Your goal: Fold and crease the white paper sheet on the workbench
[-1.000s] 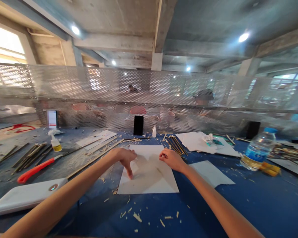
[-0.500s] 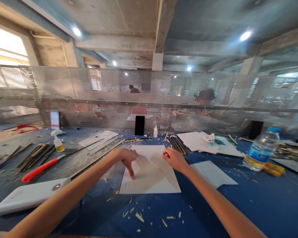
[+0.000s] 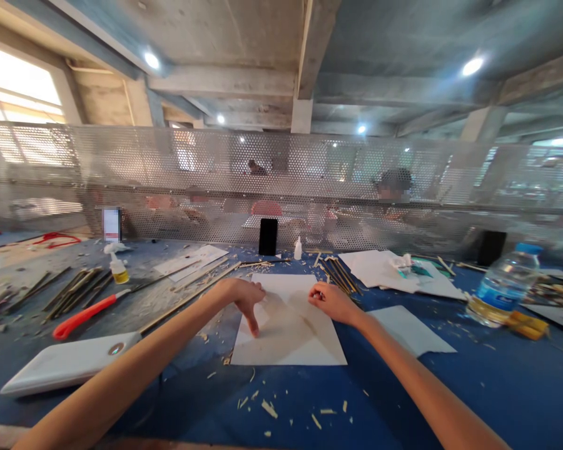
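Note:
A white sheet of paper (image 3: 291,340) lies flat on the blue table in front of me. My left hand (image 3: 249,303) rests on the sheet's left part, thumb stretched down and away from the fingers, holding nothing. Over the upper right edge of the same sheet, my right hand (image 3: 331,300) has its fingers curled together in a pinch; whatever may be between the fingertips is too small to make out. Thin dark sticks (image 3: 340,275) lie just behind my right hand.
A white power bank (image 3: 65,365), a red-handled tool (image 3: 84,317) and a yellow glue bottle (image 3: 119,270) lie or stand left. Behind are a black phone (image 3: 268,237) and a white bottle (image 3: 298,249). Papers (image 3: 380,272) and a water bottle (image 3: 504,287) are right. Shavings are scattered about.
The whole view has shifted slightly, so things appear a little farther right. Both hands keep nearly the same pose and place on the paper.

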Demonstrator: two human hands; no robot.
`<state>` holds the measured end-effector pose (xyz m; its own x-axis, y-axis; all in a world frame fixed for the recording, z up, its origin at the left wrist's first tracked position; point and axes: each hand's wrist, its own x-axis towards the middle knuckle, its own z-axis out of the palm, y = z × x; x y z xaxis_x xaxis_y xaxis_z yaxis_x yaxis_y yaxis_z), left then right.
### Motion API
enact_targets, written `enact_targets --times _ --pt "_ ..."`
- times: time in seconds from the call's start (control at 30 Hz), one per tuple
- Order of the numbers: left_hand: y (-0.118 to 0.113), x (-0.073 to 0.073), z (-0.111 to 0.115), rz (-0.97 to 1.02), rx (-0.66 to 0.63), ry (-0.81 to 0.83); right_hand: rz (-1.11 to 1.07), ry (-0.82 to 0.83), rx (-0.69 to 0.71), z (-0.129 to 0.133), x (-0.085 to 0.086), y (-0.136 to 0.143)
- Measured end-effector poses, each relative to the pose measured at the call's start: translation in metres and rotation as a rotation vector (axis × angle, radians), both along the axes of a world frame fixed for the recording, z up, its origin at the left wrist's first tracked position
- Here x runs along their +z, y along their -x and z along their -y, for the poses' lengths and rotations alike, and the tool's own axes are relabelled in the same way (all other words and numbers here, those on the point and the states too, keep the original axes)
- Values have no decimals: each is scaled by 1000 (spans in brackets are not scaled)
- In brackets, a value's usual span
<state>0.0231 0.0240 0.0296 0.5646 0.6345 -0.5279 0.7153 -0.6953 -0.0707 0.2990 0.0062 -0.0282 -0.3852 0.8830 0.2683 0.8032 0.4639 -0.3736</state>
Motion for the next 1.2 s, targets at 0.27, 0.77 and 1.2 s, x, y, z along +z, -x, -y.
enact_targets --times 0.27,0.77,1.2 --pt "0 5 3 18 -21 18 7 -61 -211 -1 -5 -4" --pt "1 4 3 72 29 33 -18 21 14 0 0 -1" --pt "3 1 1 86 -44 33 7 -41 -179 3 -2 -1"
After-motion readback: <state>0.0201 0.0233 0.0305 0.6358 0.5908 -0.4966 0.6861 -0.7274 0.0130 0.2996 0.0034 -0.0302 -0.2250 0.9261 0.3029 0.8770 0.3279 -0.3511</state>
